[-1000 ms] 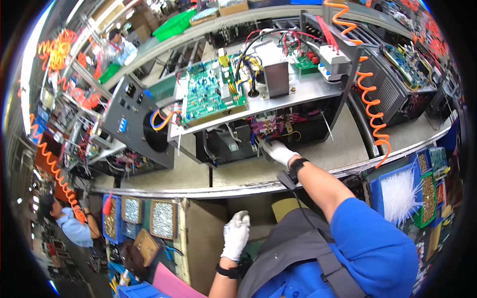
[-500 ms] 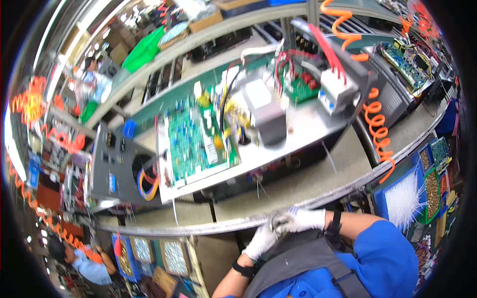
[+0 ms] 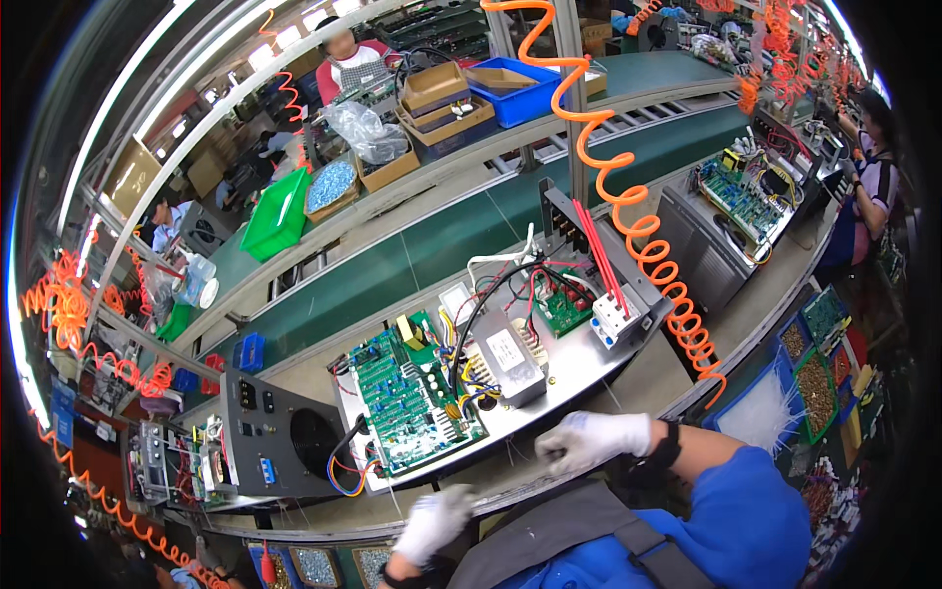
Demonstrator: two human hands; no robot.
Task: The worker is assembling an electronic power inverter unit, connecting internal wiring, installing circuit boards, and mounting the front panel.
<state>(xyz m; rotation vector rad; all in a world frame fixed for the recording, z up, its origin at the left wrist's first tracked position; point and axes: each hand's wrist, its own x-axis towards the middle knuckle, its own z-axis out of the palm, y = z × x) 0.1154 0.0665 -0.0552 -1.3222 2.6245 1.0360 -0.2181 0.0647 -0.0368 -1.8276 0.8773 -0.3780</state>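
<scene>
My right hand (image 3: 594, 440), in a white glove with greyed fingertips, is in front of the near edge of an open electronic unit. Its fingers are curled in; what they hold, if anything, is hidden. Lower and to the left, my left hand (image 3: 434, 522) is also gloved, slightly blurred, with its fingers loosely apart and nothing visible in them. The unit's metal plate (image 3: 579, 388) carries a green circuit board (image 3: 402, 393), a grey transformer (image 3: 510, 363), a smaller green board (image 3: 564, 306) and a white terminal block (image 3: 615, 316) with red wires. Neither hand touches these parts.
A coiled orange air hose (image 3: 638, 231) hangs beside the unit's right end. A dark fan panel (image 3: 280, 432) stands at the left, another open unit (image 3: 746, 216) at the right. Bins of screws (image 3: 814, 388) and white cable ties (image 3: 756, 412) lie at my right. Other people work farther off.
My hands, together at the fingers before, are now apart: the left has gone down and left, the right stays near the bench edge. The view has turned, showing more of the far line.
</scene>
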